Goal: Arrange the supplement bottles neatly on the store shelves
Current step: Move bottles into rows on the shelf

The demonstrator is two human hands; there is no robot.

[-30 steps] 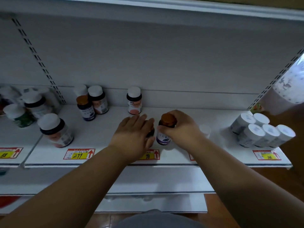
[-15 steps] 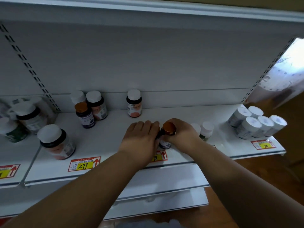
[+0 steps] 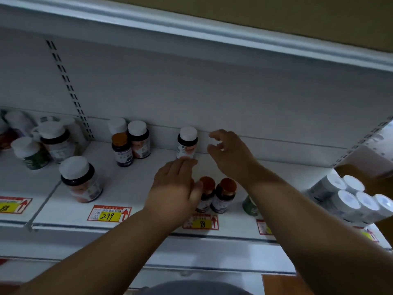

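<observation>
Head view showed both hands reaching toward a white-capped bottle (image 3: 187, 143) that stood alone and upright at the back of the shelf (image 3: 136, 188), close to the rear panel. The right hand (image 3: 230, 155) hung just beside it on its right, its grip wide, thumb and fingers loosely curved and holding nothing. The left hand (image 3: 175, 186) lay lower with straight fingers reaching forward, fingertips near the bottle's base; whether they touched it could not be told, and it held nothing either. Beside the left hand's thumb, two orange-capped bottles (image 3: 217, 194) stood side by side at the front edge, above the price tag (image 3: 201, 222) marked 98, apparently already in place. Further left, a mixed cluster of bottles (image 3: 129, 142) stood at the back and a large white-capped jar (image 3: 80, 179) stood apart nearer the front. The step in hand seemed to be fetching the lone back bottle for tidying. The next move would call for the right hand to close around its body or cap without tipping it, then to bring it forward clear of the orange-capped pair.
</observation>
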